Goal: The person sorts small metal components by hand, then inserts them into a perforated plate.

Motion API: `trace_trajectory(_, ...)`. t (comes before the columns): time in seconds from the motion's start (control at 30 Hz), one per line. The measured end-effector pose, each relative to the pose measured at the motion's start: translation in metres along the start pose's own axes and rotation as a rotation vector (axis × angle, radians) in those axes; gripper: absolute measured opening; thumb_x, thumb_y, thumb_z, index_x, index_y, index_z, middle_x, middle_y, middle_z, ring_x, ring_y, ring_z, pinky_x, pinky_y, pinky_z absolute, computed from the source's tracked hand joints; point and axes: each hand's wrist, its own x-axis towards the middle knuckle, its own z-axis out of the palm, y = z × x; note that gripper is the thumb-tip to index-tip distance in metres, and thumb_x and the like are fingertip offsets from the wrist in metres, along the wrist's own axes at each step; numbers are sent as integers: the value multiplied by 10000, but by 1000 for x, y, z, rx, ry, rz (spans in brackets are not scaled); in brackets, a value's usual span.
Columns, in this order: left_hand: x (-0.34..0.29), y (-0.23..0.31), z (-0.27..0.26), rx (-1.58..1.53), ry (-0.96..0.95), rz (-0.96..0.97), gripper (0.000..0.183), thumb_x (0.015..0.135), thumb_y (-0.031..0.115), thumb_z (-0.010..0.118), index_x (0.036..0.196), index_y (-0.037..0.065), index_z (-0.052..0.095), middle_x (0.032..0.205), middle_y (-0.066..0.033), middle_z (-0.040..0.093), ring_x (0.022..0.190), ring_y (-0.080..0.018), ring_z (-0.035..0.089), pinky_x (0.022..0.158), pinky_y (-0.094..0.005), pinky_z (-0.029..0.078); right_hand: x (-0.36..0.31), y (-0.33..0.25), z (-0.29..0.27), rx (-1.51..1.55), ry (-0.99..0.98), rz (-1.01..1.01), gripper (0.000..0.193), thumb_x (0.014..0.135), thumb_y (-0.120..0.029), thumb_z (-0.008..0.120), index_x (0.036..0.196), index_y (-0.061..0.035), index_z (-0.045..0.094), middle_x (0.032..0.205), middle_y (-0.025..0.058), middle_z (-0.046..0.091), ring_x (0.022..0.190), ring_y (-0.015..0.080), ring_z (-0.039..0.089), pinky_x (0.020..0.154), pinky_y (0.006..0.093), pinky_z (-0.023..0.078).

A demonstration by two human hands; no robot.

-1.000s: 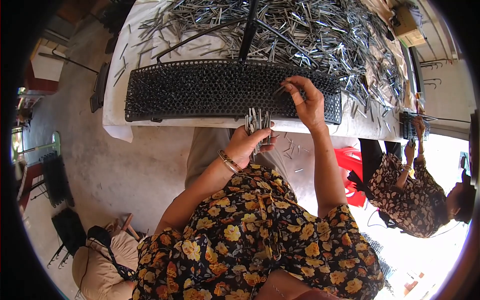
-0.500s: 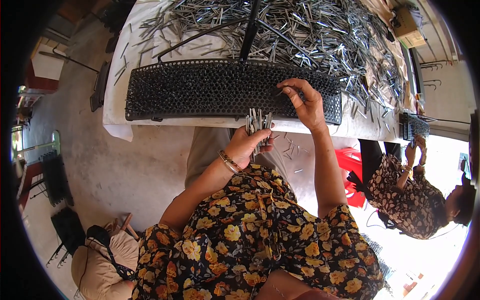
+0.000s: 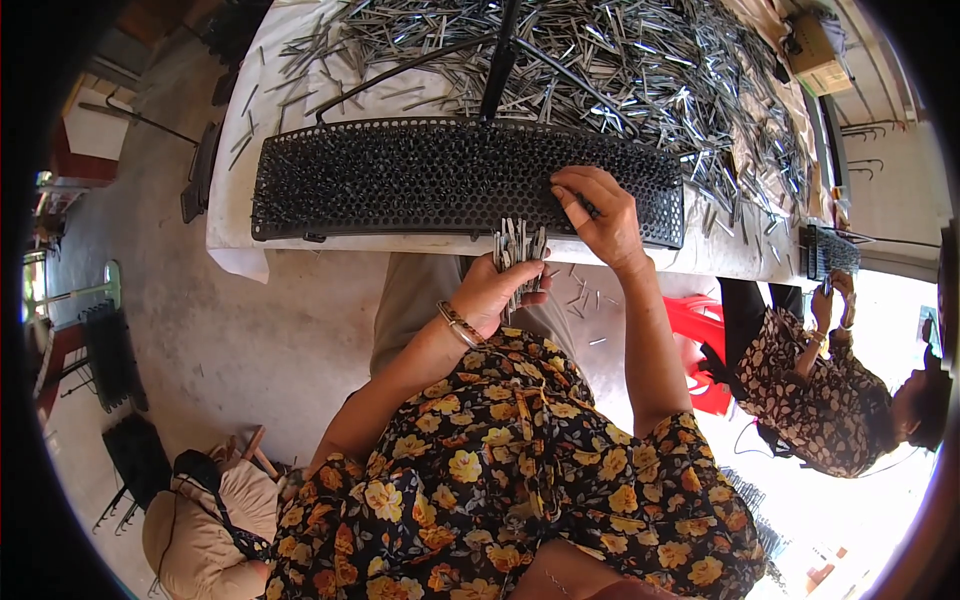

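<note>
A long, curved black perforated rack point(image 3: 470, 180) lies along the front edge of the table. Small dark strip ends stand up from many of its holes, while holes toward the right show bare. My left hand point(image 3: 497, 287) is closed round a bundle of thin grey metal strips point(image 3: 517, 243), held upright just in front of the rack. Over the rack's right part, my right hand point(image 3: 602, 212) has thumb and fingers pinched together at the surface. What sits between those fingertips is too small and hidden to make out.
A large heap of loose metal strips point(image 3: 640, 75) covers the white-covered table point(image 3: 290, 100) behind the rack. A black metal frame point(image 3: 497, 80) rises from the rack's back edge. At right, a co-worker point(image 3: 815, 400) handles a similar rack point(image 3: 832, 250); another person point(image 3: 205, 525) is lower left.
My right hand has lowered slightly onto the rack, its fingers curling closer together at the surface. My left hand and its bundle of strips stay almost in place.
</note>
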Motion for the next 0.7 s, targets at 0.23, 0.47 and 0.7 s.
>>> trace_trajectory(0.23,-3,3,4,16,1,43,179,875,131,567,1012,20,599,905,-75,640,785,-149,622,632,-275,536,-4,-6,8,-53,121,46,158,765,-43,650,922,-26,658,929,115,634,836,280,608,737,345,485)
trace_trajectory(0.47,0,0,3,3,47,56,168,859,110,588,997,15,599,919,-78,645,802,-157,627,652,-280,542,-5,-7,12,-171,172,28,167,771,-43,650,936,-18,657,912,114,630,790,269,611,692,331,491)
trace_trajectory(0.7,-4,6,8,37,1,123,185,853,101,601,1019,20,588,937,-81,647,830,-163,632,687,-293,539,-15,-35,-2,147,26,457,168,794,-99,666,931,-1,663,836,97,639,658,132,596,541,255,459)
